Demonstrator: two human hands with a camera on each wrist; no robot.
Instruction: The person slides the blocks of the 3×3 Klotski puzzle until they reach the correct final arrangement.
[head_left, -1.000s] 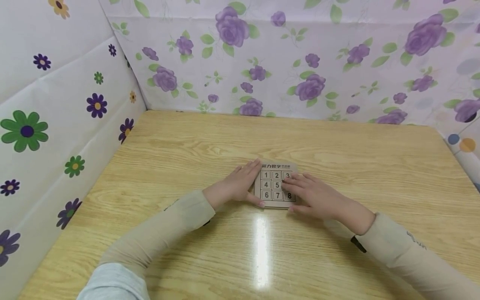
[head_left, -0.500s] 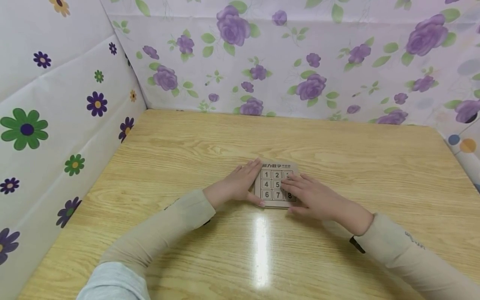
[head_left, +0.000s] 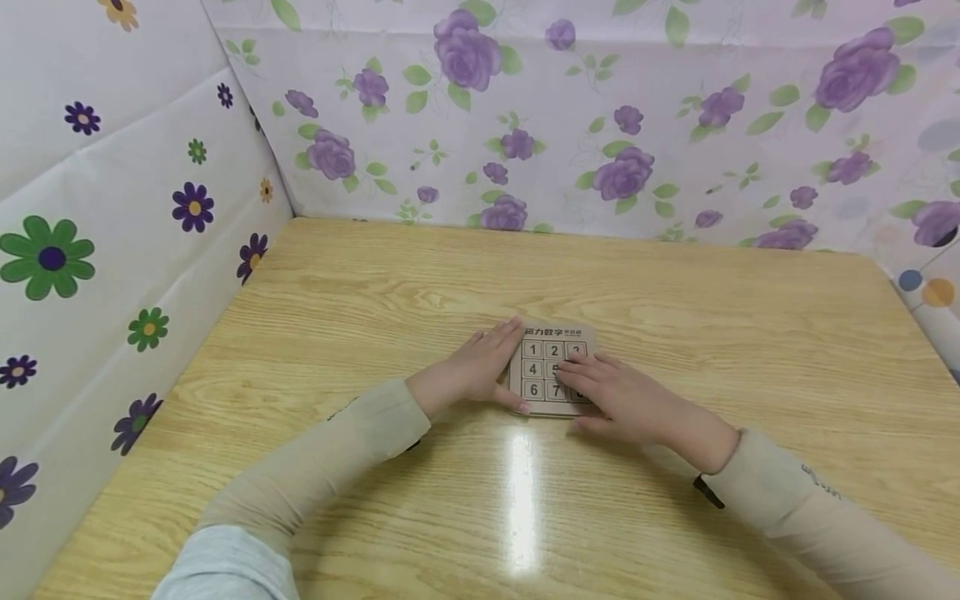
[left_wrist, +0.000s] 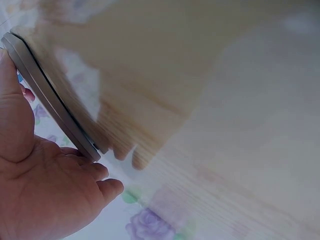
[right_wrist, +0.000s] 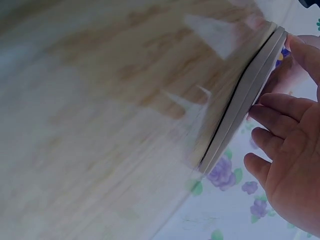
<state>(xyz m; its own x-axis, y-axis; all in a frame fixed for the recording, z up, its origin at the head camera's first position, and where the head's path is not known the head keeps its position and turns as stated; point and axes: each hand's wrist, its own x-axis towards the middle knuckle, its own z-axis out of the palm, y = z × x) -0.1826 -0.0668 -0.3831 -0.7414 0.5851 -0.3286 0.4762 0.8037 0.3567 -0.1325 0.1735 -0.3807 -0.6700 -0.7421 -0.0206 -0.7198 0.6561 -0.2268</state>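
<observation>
Puzzle board (head_left: 552, 409) lies on the table (head_left: 375, 308), its visible tiles (head_left: 532, 350) seemingly ordered; the right hand (head_left: 637, 406), fingers extended, hides what remains. Left hand (head_left: 480, 371), spread apart, touches the board's edge.

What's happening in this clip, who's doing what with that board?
A person has both hands at a number board lying flat on a wood-grain table. The left hand is against the board's left side, its thumb at the near-left corner. The right hand reaches over the right side, its fingers covering part of the grid. Tiles 1, 2, 4, 6 and 7 read clearly; those under the fingers are partly or fully hidden.
</observation>
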